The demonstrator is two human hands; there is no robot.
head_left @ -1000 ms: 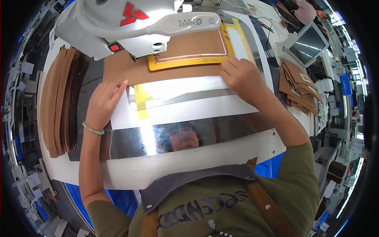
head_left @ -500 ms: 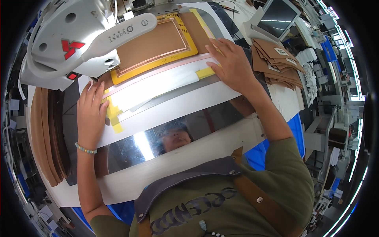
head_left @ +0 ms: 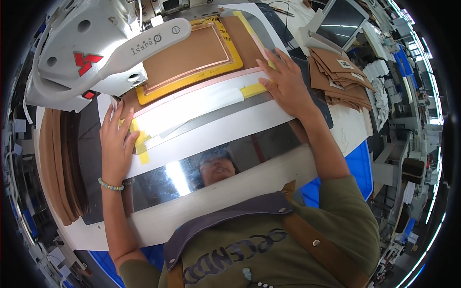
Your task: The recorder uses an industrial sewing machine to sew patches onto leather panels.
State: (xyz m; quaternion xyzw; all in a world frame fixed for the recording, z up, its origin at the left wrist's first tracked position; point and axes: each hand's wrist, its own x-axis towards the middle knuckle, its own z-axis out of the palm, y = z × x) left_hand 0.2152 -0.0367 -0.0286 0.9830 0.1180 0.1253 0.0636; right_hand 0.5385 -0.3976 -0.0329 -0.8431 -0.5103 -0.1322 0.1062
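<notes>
A brown leather-like panel (head_left: 248,45) lies under the machine head. On top of it sits a yellow frame (head_left: 238,61) with a thin inner outline. Along the panel's near edge runs a white strip with a pink border (head_left: 185,113), held down by yellow tape (head_left: 140,142) at its ends. My left hand (head_left: 117,139) lies with fingers stretched at the strip's left end, close to the tape. My right hand (head_left: 287,86) rests with fingers spread at the panel's right corner. Neither hand grips anything.
A white sewing machine (head_left: 86,53) with a lamp arm (head_left: 144,45) reaches over the upper left. Stacked brown strips (head_left: 62,165) lie at left. Brown pieces (head_left: 336,79) are piled at right, below a screen (head_left: 342,21). A reflective metal plate (head_left: 211,168) lies in front.
The left hand has shifted slightly to the right, its thumb now over the yellow tape. The right hand has slid a little right and nearer. The panel's near edge now sits closer against the pink border.
</notes>
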